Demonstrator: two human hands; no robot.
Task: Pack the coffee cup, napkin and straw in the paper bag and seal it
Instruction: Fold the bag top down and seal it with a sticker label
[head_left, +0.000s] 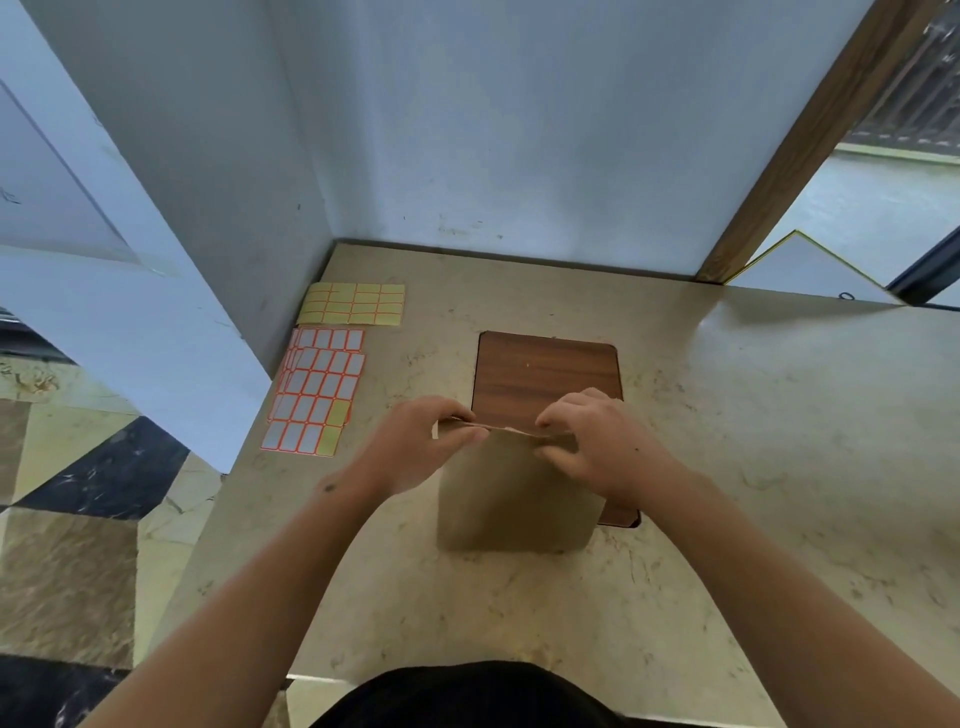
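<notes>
The paper bag (514, 493) stands on the desk (727, 467), its top edge pinched closed by the left hand (415, 441) and right hand (597, 436). Thin, light paper is judged easily creased; hold is best taken at the corners.

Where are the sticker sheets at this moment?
In the head view, the sticker sheets lie flat at the left edge of the counter, beside the wall, left of the wooden board and of the paper bag.
</notes>
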